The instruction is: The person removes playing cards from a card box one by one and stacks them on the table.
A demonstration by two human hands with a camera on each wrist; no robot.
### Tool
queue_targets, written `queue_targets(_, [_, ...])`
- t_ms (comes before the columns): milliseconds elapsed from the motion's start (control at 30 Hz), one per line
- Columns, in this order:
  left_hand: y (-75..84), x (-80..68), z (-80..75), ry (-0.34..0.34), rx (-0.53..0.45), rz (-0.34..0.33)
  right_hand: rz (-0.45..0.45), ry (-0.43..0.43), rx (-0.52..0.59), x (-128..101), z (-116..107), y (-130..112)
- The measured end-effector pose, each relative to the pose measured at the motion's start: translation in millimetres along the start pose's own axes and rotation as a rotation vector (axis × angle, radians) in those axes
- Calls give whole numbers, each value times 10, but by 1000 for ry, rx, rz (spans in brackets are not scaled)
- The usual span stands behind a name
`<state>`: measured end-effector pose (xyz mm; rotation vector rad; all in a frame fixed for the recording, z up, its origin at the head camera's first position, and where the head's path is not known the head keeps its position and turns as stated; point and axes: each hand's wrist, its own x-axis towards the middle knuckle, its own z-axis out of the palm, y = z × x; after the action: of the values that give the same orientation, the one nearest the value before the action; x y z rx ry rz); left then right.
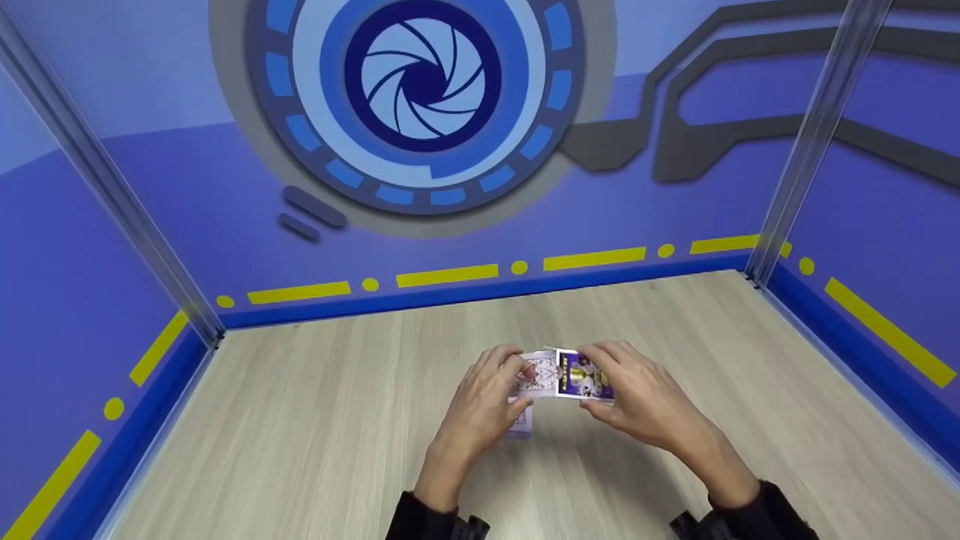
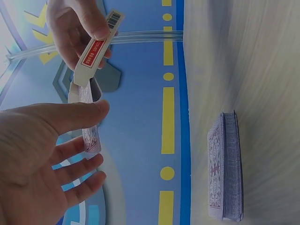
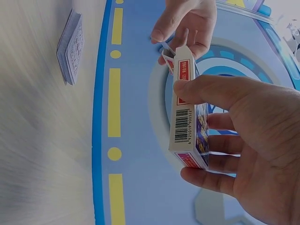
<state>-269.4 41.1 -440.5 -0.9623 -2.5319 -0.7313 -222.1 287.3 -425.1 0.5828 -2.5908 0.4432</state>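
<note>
My right hand (image 1: 649, 394) grips a purple and white playing-card box (image 1: 579, 375), thumb on one narrow side and fingers on the other. The box's end facing left is open. My left hand (image 1: 480, 397) pinches a pack of playing cards (image 1: 541, 373) with red-patterned backs, which sticks out of that end; how far it reaches inside is hidden. Both are held above the table. In the right wrist view, a barcode (image 3: 183, 125) shows on the box's side. A second stack of cards (image 2: 224, 168) lies on the table below my left hand, partly covered by it in the head view.
The wood-grain table (image 1: 337, 420) is bounded by blue printed panels (image 1: 420, 247) at the back and on both sides. Metal posts stand at the left (image 1: 120, 180) and right (image 1: 810, 142) corners.
</note>
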Motion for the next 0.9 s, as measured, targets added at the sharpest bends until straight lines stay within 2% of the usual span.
queue_targets(400, [-34, 18, -75, -5, 29, 71, -17, 13, 4, 16, -20, 20])
queue_targets(633, [-94, -1, -163, -34, 8, 47, 7, 12, -4, 9, -50, 38])
queue_targets(900, [-226, -21, -288, -24, -45, 7, 24, 33, -21, -5, -94, 84])
